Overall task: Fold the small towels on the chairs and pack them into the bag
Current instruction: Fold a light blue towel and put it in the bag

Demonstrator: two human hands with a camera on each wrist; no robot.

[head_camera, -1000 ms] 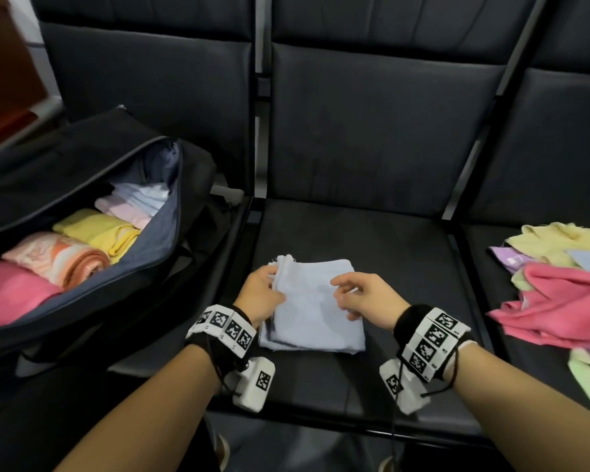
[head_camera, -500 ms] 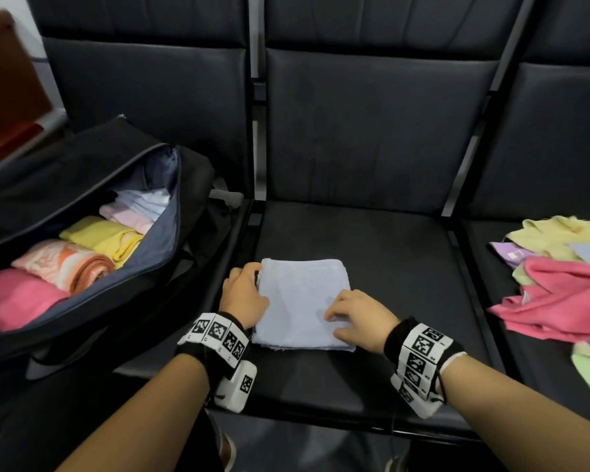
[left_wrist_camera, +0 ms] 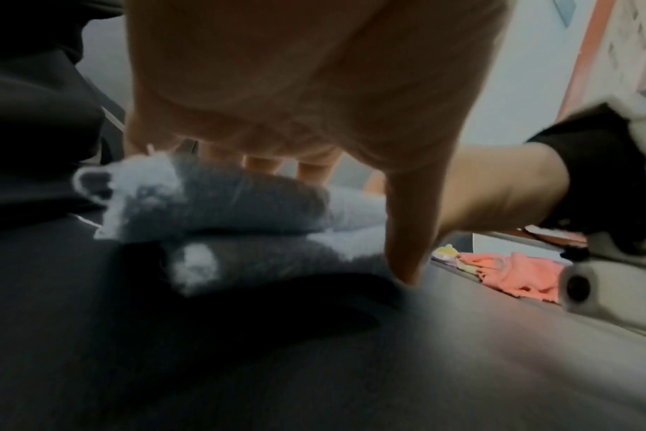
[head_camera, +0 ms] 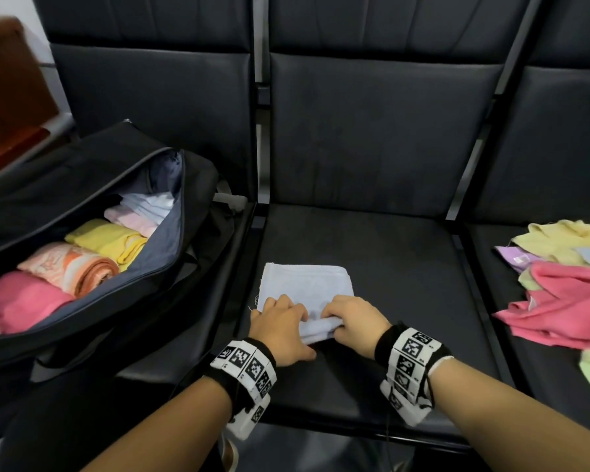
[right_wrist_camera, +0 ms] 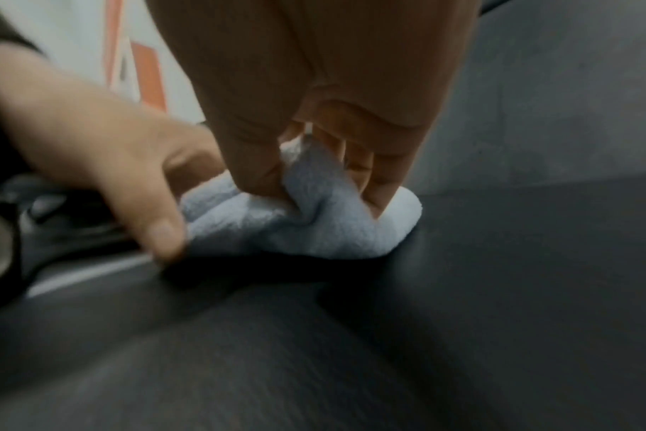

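On the middle chair seat [head_camera: 389,267] a pale blue towel [head_camera: 307,284] is lying folded into a small square, and both hands are working at its near edge. From the head view, the left hand [head_camera: 280,330] and the right hand [head_camera: 355,321] are sitting side by side on that edge, knuckles up, with a thick roll of cloth bunching between them; how the fingers are closing underneath is not showing from up there.

The right wrist view is filling that in: the right hand [right_wrist_camera: 314,116] is pinching a raised fold of the towel [right_wrist_camera: 306,215] between thumb and fingers, while the left hand [right_wrist_camera: 122,163] is reaching in beside it with its thumb pointing down to the seat. The left wrist view, blurred, is showing the left hand [left_wrist_camera: 314,87] with its fingers curling down over the far side of the rolled towel [left_wrist_camera: 218,204] and its thumb planted by the roll's end, gripping it.

Only the head view is taking in the surroundings: an open black bag [head_camera: 116,301] is resting on the left chair, already holding rolled towels in pink, orange, yellow and white, and a loose heap of unfolded towels [head_camera: 566,294] is lying on the right chair, well apart from the hands.
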